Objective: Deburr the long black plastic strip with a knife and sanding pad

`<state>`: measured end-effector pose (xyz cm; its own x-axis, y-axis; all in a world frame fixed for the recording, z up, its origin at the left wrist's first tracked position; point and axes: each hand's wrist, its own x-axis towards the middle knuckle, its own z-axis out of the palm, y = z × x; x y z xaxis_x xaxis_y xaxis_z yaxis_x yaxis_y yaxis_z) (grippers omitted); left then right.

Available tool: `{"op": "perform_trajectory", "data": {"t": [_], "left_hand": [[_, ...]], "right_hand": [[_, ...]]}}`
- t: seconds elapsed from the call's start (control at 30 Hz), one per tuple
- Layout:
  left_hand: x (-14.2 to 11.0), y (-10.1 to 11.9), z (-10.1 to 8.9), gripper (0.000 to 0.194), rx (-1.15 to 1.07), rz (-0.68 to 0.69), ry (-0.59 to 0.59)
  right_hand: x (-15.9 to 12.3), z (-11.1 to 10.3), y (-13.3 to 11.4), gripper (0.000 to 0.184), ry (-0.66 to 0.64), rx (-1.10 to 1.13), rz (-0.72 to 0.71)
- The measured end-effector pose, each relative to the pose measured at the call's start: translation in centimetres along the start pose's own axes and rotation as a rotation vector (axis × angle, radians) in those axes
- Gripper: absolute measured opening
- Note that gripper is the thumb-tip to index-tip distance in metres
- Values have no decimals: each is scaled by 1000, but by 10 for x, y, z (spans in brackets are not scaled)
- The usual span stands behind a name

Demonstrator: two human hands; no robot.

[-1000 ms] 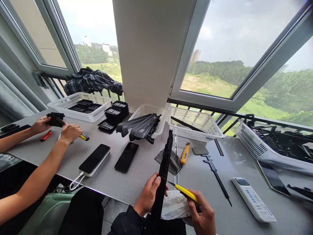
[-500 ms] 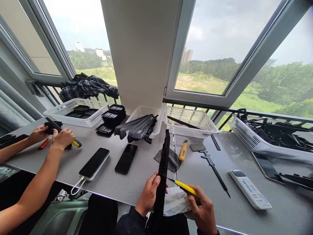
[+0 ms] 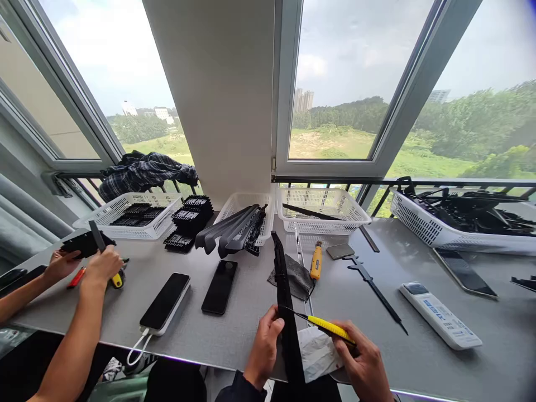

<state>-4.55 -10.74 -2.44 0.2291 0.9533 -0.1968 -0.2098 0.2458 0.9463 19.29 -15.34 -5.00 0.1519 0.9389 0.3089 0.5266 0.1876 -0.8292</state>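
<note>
My left hand (image 3: 264, 341) grips a long black plastic strip (image 3: 290, 329) by its left edge, thumb on top. The strip stands tilted over the table's front edge, its far end pointing away from me. In my right hand (image 3: 363, 357) is a yellow utility knife (image 3: 330, 328). Its thin dark tip reaches the strip's right side close to my left thumb; whether it touches is hard to see. Beneath the knife lies a crumpled white paper (image 3: 316, 352). A dark grey cloth (image 3: 296, 278) is just beyond the strip, beside a small yellow-handled tool (image 3: 316, 262).
A co-worker's hands (image 3: 100, 265) at left hold a black part and a knife. White baskets (image 3: 322, 226) line the window side, several with black parts. Two phones (image 3: 219, 287) lie left of me; a caliper (image 3: 374, 291) and a white handheld device (image 3: 439, 315) lie right.
My view has shifted slightly. The strip's far end has swung a little left, with the knife still at its right side. The co-worker's hands have turned the black part.
</note>
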Motion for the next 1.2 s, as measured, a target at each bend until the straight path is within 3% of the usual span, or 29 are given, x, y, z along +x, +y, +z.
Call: {"op": "perform_trajectory", "data": {"t": [0.2, 0.33, 0.67, 1.2], "left_hand": [[1, 5, 4, 49, 70, 66, -45], [1, 6, 4, 47, 106, 69, -61], [2, 8, 4, 46, 73, 55, -107], [1, 13, 6, 49, 111, 32, -101]], "right_hand": [[1, -1, 15, 45, 38, -2, 48], [1, 1, 9, 51, 89, -7, 88], [-1, 1, 5, 53, 158, 11, 111], [0, 5, -1, 50, 128, 1, 84]]}}
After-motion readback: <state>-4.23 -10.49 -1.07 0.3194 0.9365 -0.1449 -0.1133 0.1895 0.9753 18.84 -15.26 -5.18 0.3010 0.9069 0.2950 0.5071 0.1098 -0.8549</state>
